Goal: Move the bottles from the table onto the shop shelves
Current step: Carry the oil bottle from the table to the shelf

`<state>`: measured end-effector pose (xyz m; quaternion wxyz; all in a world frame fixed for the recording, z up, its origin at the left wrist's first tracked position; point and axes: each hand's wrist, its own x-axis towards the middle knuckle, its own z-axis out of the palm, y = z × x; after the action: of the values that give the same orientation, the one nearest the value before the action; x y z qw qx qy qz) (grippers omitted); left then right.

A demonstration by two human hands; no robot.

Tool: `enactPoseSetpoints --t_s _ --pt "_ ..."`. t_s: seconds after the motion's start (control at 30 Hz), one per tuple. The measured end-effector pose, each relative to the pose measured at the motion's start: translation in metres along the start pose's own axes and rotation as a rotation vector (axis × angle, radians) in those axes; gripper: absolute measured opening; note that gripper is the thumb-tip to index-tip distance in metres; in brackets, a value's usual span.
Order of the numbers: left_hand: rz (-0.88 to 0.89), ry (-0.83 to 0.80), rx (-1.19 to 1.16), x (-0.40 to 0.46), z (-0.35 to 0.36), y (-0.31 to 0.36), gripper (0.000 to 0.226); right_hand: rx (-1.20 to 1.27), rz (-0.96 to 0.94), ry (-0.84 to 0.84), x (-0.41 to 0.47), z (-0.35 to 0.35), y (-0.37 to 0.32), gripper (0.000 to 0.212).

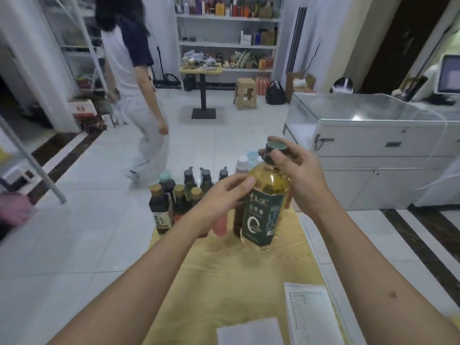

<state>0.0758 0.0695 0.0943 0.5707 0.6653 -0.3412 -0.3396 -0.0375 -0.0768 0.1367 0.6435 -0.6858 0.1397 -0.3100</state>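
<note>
At 10 o'clock I see a person in white trousers walking away over the tiled floor, blurred. At 12 o'clock, far wall, the shop shelves are loaded with boxes and goods, a small round table and a stool in front of them. Mid-frame, cluster of dark bottles stands at the far end of my yellow wooden table, pump tops and gold caps, packed close. My left hand is in front of them, fingers loosely curled, fingertips touching the shoulder of the oil bottle; can't tell if it really grips. Oil bottle is upright, slightly tilted, yellow oil, dark green label, at centre just right of the cluster, base near the table top; can't tell if it's lifted. My right hand pinches its dark cap and neck, fingers wrapped round. At 5 o'clock a printed sheet lies on the table, a white paper beside it. At 2 o'clock a glass counter
</note>
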Motion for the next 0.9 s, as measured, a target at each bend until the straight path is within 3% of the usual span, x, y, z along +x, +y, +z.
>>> enactPoseSetpoints --t_s 0.17,0.33,0.6,0.9 --pt "0.043 -0.098 -0.081 -0.050 -0.035 0.004 0.074 0.031 -0.020 -0.150 -0.032 0.034 -0.027 0.048" --pt "0.101 -0.125 -0.156 -0.091 -0.049 0.008 0.076 0.048 -0.033 -0.216 -0.062 0.060 -0.046 0.046" --pt "0.143 0.076 -0.203 -0.137 -0.040 0.021 0.068 -0.031 0.017 -0.239 -0.095 0.068 -0.069 0.039" --pt "0.191 0.386 -0.249 -0.206 -0.041 0.032 0.057 -0.050 0.148 -0.340 -0.147 0.090 -0.036 0.082"
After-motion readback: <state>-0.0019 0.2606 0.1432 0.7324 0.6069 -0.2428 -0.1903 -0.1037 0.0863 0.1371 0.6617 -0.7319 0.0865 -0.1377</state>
